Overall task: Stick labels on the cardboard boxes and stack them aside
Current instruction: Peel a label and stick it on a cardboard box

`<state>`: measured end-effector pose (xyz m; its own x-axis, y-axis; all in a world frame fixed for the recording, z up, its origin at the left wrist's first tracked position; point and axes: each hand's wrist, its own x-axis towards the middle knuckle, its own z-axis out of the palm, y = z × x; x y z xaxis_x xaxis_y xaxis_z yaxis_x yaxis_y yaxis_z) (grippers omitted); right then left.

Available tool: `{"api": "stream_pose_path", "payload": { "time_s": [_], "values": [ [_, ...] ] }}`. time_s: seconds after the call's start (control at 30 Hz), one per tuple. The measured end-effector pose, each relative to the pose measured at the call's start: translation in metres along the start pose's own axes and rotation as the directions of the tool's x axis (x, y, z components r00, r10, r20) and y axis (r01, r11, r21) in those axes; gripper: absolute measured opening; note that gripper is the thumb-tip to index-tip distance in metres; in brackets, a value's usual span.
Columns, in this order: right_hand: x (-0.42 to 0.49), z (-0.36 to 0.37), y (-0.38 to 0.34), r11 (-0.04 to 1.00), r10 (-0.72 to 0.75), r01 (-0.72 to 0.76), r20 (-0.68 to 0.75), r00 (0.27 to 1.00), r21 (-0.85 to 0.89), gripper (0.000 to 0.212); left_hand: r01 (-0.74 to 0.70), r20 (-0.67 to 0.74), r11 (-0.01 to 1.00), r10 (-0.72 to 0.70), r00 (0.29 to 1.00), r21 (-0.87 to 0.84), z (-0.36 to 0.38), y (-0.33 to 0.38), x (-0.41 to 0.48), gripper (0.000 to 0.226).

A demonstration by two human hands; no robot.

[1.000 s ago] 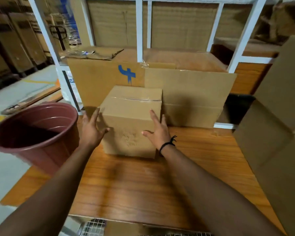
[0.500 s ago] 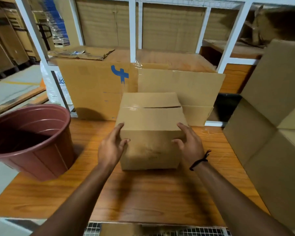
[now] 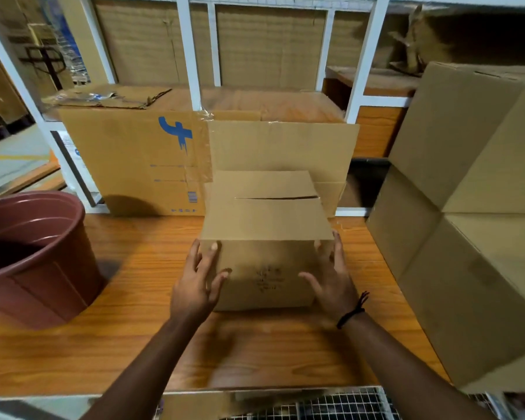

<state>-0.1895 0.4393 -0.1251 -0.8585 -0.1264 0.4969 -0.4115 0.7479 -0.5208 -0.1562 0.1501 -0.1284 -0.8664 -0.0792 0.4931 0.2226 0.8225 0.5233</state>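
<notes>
Flanking cardboard box (image 3: pixel 267 225), left hand (image 3: pixel 197 286), right hand (image 3: pixel 331 280), both grips splayed wide, nothing clasped

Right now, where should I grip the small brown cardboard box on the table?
Grip the small brown cardboard box by its two side walls, one palm from each side, where the left hand and right hand are. Those faces are flat and upright; the top flaps gape.

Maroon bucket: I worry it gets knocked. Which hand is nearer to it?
Left. The left hand touches the left front corner of the small cardboard box, on the side facing the maroon bucket; the right hand is at its right corner, farther away.
</notes>
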Motion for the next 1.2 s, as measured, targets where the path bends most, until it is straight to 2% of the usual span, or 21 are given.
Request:
{"api": "stream_pose_path", "payload": {
  "time_s": [0.1, 0.23, 0.3, 0.37, 0.4, 0.47, 0.53, 0.57, 0.63, 0.7, 0.8, 0.97, 1.07, 1.13, 1.2],
  "values": [
    [-0.017, 0.015, 0.017, 1.000, -0.029, 0.027, 0.109, 0.994, 0.012, 0.107, -0.073, 0.079, 0.997, 0.074, 0.994, -0.008, 0.006, -0.024, -0.016, 0.072],
    [-0.020, 0.029, 0.031, 0.997, 0.071, -0.067, 0.275, 0.959, -0.025, 0.096, -0.033, 0.275, 0.999, 0.020, 0.961, 0.042, 0.017, -0.038, -0.019, 0.114],
    [-0.016, 0.032, 0.030, 0.997, 0.069, -0.055, 0.289, 0.955, -0.055, 0.101, -0.061, 0.322, 0.997, 0.043, 0.946, 0.045, 0.023, -0.031, -0.016, 0.117],
    [-0.008, 0.030, 0.026, 0.997, 0.052, -0.036, 0.234, 0.971, -0.069, 0.104, -0.050, 0.290, 0.997, 0.030, 0.957, 0.065, 0.026, -0.022, -0.009, 0.119],
    [-0.003, 0.026, 0.023, 0.997, 0.055, -0.042, 0.209, 0.976, -0.066, 0.104, -0.035, 0.260, 0.996, 0.011, 0.966, 0.085, 0.026, -0.017, -0.004, 0.117],
    [0.006, 0.011, 0.015, 0.996, 0.075, -0.067, 0.179, 0.981, -0.056, 0.103, -0.028, 0.194, 0.987, -0.003, 0.981, 0.158, 0.021, -0.006, 0.005, 0.097],
    [0.013, -0.011, 0.007, 0.995, 0.094, -0.091, 0.145, 0.985, -0.027, 0.096, -0.065, 0.119, 0.974, 0.040, 0.992, 0.216, 0.010, 0.007, 0.016, 0.076],
    [0.017, -0.023, 0.005, 0.996, 0.084, -0.084, 0.118, 0.989, -0.009, 0.091, -0.097, 0.085, 0.973, 0.081, 0.993, 0.211, 0.004, 0.013, 0.023, 0.073],
    [0.028, -0.046, 0.002, 0.998, 0.062, -0.064, 0.085, 0.994, 0.018, 0.077, -0.148, 0.020, 0.972, 0.147, 0.989, 0.181, -0.009, 0.025, 0.035, 0.072],
    [0.041, -0.065, 0.002, 0.998, 0.070, -0.070, 0.097, 0.993, 0.000, 0.067, -0.141, 0.005, 0.981, 0.142, 0.990, 0.132, -0.018, 0.033, 0.044, 0.074],
    [0.054, -0.075, 0.002, 0.989, 0.124, -0.110, 0.145, 0.982, -0.100, 0.065, -0.113, -0.003, 0.990, 0.113, 0.994, 0.085, -0.021, 0.038, 0.049, 0.075],
    [0.063, -0.069, 0.000, 0.975, 0.182, -0.155, 0.169, 0.969, -0.161, 0.060, -0.017, 0.095, 0.999, 0.013, 0.995, 0.038, -0.018, 0.036, 0.062, 0.075],
    [0.058, -0.066, 0.002, 0.977, 0.214, -0.213, 0.203, 0.956, -0.029, 0.059, 0.082, 0.187, 0.976, -0.044, 0.981, -0.203, -0.020, 0.023, 0.057, 0.075],
    [0.044, -0.061, 0.004, 0.960, 0.250, -0.274, 0.252, 0.935, 0.065, 0.066, 0.092, 0.236, 0.928, -0.004, 0.972, -0.362, -0.018, 0.021, 0.042, 0.073],
    [0.032, -0.055, 0.000, 0.953, 0.260, -0.291, 0.282, 0.924, 0.077, 0.071, 0.102, 0.260, 0.887, 0.020, 0.966, -0.450, -0.013, 0.022, 0.031, 0.070]
  ]
}}
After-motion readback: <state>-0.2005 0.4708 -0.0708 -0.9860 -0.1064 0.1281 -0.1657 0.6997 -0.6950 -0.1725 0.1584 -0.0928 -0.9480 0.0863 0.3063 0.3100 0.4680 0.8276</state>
